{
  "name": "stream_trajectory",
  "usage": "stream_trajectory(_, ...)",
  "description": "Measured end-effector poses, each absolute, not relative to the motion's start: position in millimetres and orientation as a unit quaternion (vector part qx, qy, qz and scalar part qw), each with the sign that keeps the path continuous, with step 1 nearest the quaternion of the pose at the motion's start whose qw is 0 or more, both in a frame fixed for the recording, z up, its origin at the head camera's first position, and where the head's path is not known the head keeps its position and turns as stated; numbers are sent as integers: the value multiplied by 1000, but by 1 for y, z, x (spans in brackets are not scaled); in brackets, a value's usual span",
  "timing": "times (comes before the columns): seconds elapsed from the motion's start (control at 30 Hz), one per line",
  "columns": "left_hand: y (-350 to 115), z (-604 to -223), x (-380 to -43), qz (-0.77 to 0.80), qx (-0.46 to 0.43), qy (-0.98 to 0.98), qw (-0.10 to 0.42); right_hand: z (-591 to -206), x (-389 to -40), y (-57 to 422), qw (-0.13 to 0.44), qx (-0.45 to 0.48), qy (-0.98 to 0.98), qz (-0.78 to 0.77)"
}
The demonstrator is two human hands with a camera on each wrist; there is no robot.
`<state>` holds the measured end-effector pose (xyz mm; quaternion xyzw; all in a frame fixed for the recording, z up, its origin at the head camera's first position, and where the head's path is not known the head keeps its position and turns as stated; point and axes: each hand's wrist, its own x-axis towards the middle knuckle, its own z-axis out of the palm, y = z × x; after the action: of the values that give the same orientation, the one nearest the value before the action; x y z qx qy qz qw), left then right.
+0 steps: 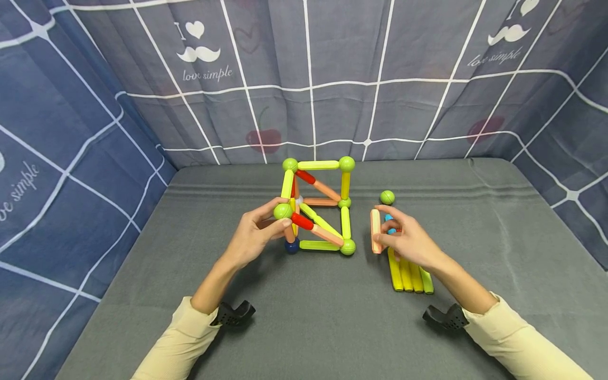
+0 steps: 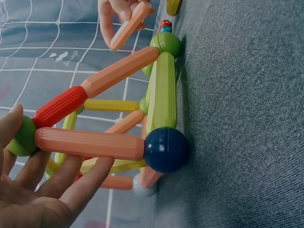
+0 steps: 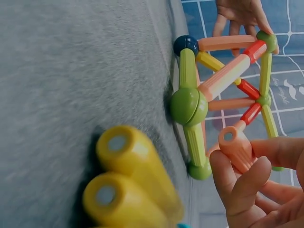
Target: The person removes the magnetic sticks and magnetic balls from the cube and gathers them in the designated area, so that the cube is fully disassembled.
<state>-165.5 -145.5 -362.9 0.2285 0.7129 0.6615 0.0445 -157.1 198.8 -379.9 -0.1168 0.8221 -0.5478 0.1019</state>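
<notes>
A cube-like frame of magnetic rods and balls stands on the grey cloth; a light green rod (image 1: 319, 245) runs along its near bottom edge. My left hand (image 1: 244, 240) pinches the green ball (image 1: 283, 211) at the near upper-left corner between thumb and fingers. From that ball a red rod (image 2: 61, 105) and an orange rod (image 2: 121, 71) slope down to a green ball (image 1: 348, 247); another orange rod (image 2: 90, 143) drops to the dark blue ball (image 2: 166, 149). My right hand (image 1: 410, 240) holds a loose orange rod (image 1: 376, 232) upright, apart from the frame's right side.
Several yellow rods (image 1: 405, 274) and a light green rod (image 1: 427, 281) lie side by side below my right hand. A loose green ball (image 1: 387, 197) sits behind it, and blue pieces (image 1: 389, 224) are partly hidden by its fingers. A checked curtain (image 1: 342, 116) hangs behind the cloth.
</notes>
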Motion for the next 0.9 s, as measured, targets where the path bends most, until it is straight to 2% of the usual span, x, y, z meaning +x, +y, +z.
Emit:
stream_trajectory(0.57,-143,-362,-165,664,211,716,50,-386,-120,259,85,-81,872,-474)
stream_trajectory(0.9,-146,-363,-165,659,212,720,47,-396,-109,283,101,-76,886,-445)
